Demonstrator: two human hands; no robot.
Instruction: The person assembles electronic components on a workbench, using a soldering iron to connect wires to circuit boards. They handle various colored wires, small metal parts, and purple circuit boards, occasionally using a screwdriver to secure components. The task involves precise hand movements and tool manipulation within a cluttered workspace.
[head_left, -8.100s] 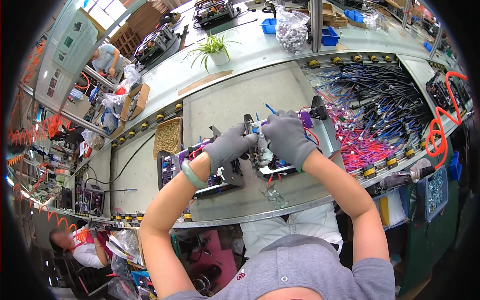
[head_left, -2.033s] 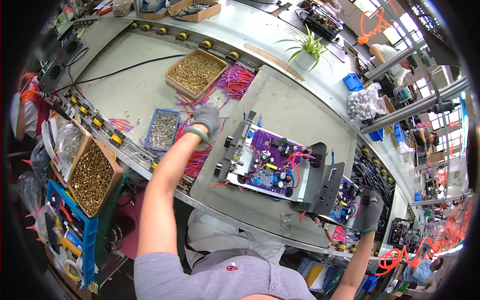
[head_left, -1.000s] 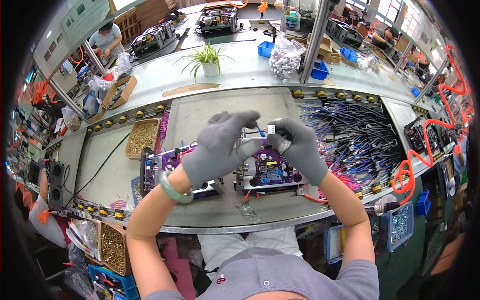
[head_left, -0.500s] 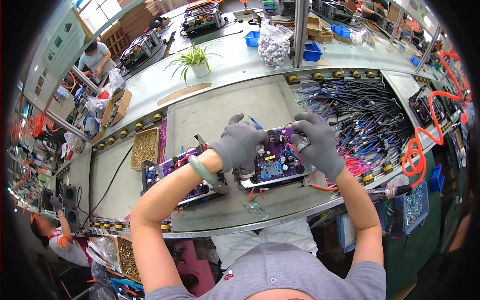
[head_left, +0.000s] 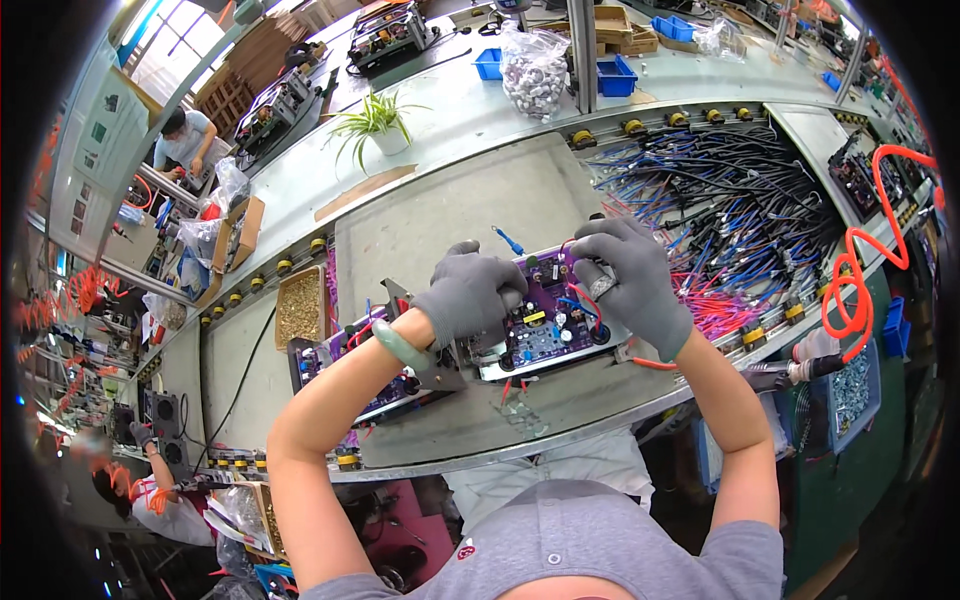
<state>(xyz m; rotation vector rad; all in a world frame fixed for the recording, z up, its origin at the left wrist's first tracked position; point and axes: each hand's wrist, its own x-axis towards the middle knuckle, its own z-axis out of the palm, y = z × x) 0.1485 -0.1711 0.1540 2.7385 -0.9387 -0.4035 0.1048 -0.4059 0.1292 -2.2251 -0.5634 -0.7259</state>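
A purple circuit board (head_left: 548, 335) in a metal chassis stands in front of me, with capacitors, a yellow-marked part and red and blue wires. My left hand (head_left: 468, 295), grey-gloved, is closed at the board's left edge; its fingertips are hidden. At the far right corner my right hand (head_left: 638, 288), also gloved, has its thumb and fingers pinched together around something I cannot make out. Beyond the board a blue lead with a bare end (head_left: 510, 241) sticks up between the hands. Partly behind my left forearm sits a second purple board unit (head_left: 385, 398).
Black and blue cables (head_left: 715, 215) are heaped at the right, with pink-ended wires nearer. A cardboard box of small brass parts (head_left: 300, 308) lies left. A power driver (head_left: 785, 374) hangs on an orange coiled hose (head_left: 850, 290). A potted plant (head_left: 390, 135) stands on the far shelf.
The whole view has shifted a little. My left hand has drawn slightly left, baring more of the blue lead. My right hand stays at the board's far right corner.
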